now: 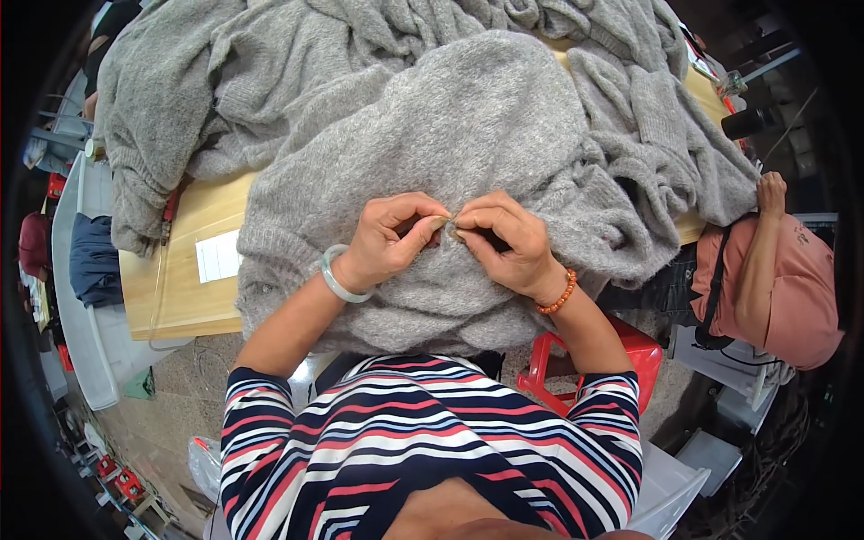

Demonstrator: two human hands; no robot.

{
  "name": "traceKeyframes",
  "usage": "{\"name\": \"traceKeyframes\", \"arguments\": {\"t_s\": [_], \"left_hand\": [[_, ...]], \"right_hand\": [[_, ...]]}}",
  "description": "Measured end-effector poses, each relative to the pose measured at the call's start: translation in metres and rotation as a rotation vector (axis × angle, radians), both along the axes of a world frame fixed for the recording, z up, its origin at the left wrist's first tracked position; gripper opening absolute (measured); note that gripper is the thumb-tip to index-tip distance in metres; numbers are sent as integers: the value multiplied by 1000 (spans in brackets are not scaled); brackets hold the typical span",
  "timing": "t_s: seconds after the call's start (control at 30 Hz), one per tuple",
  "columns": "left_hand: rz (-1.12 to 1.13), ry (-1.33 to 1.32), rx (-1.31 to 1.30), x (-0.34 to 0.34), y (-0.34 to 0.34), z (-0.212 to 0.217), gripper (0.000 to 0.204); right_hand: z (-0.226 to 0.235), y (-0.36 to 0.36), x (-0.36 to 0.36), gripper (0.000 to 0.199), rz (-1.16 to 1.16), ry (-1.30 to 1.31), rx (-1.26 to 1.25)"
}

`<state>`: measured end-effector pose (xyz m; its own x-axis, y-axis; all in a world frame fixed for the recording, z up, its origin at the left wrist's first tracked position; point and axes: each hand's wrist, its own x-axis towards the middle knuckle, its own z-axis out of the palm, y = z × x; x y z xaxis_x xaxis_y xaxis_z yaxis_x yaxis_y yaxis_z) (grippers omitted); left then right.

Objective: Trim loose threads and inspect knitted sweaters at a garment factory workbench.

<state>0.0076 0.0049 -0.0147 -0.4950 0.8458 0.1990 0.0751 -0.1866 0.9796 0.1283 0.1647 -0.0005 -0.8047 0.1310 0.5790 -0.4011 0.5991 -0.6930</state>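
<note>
A grey knitted sweater (432, 126) is spread in front of me over the table edge and hangs toward my lap. My left hand (396, 236) pinches with thumb and forefinger at the middle of the knit. Close beside it, my right hand (506, 241) pinches too, the fingertips of both hands almost meeting. A small bit of the grey knit seems raised between them; whether a yarn end or a needle is there is too small to tell. A pale bangle circles my left wrist, an orange bead bracelet my right.
More grey knitwear (270, 63) is heaped across the wooden table (148, 292). A white paper slip (219, 256) lies at the left. Below right stands a red stool (641, 360). A person in a pink top (792, 288) sits at the right, one hand on the knitwear.
</note>
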Motion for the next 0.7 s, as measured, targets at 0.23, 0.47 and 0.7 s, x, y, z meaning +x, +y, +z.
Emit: {"name": "traceKeyframes", "arguments": {"t_s": [0.23,0.47,0.7], "left_hand": [[-2,-84,7,0,-2,-5,10],[216,192,108,7,0,-6,9],[284,457,164,11,0,-11,13]], "right_hand": [[4,-4,-4,20,-23,96,138],[0,-12,-6,21,-105,104,60],[3,-3,-3,19,20,127,292]]}}
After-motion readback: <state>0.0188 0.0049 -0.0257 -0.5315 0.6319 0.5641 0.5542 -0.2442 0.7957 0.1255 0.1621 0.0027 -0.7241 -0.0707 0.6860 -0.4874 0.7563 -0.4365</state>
